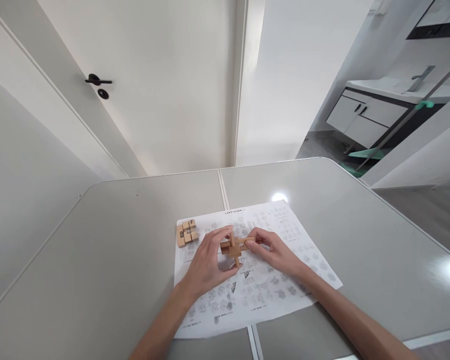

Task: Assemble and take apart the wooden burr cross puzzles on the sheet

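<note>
Between both hands is a wooden burr puzzle point(234, 251), a cross of interlocking brown sticks held just above a printed sheet. My left hand point(210, 257) grips the upright stick by its two ends, thumb below and fingertips above. With thumb and fingers, my right hand point(272, 250) pinches the stick that juts out to the right. The white instruction sheet point(255, 295) under the hands carries rows of small grey diagrams. Near its upper left corner lie notched wooden puzzle pieces point(186, 233), set close together, one with a dark mark on it.
A grey folding table point(108, 260) with a seam down the middle bears the sheet. Behind it stands a pale door point(165, 75) with a black handle point(99, 81). Through an opening at right are a washbasin cabinet point(367, 112) and a green-trimmed pole.
</note>
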Demonstrator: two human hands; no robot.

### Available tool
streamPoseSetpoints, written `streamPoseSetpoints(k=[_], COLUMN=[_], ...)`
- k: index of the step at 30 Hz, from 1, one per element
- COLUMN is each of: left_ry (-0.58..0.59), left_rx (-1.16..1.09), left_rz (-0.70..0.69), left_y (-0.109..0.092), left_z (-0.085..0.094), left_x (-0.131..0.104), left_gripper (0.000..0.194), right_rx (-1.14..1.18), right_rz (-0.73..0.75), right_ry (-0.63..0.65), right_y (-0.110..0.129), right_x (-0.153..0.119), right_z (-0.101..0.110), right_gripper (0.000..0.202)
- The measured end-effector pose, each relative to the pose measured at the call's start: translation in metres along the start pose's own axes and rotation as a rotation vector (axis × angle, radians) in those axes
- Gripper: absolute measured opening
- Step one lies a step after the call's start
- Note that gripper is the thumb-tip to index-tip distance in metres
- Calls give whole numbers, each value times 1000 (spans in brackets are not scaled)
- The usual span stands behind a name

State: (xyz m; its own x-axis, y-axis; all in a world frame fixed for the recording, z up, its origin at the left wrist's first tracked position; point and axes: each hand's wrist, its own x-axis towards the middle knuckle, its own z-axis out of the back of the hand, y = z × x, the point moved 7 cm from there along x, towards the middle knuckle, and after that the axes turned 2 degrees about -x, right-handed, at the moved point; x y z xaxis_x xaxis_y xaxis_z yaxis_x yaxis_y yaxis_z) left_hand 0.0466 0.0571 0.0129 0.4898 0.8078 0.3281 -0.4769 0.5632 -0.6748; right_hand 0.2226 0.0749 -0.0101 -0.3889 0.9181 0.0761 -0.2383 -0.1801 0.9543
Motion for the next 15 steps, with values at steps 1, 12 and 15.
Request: streamPoseSetpoints(k=[1,12,15], left_ry=[-4,59,22], left_rx=[-41,-385,-456], left_rz=[35,429,418], left_y=[1,21,22], left_z=[0,-5,-2], left_x=[0,-4,-2], left_gripper=[95,95,84], right_rx=[3,-63,-86], right_rz=[1,58,73], right_ry=[-2,7,27], right_y=[-1,6,9], right_x=[0,-2,-2], right_z=[1,2,-1], right_gripper=[43,42,41])
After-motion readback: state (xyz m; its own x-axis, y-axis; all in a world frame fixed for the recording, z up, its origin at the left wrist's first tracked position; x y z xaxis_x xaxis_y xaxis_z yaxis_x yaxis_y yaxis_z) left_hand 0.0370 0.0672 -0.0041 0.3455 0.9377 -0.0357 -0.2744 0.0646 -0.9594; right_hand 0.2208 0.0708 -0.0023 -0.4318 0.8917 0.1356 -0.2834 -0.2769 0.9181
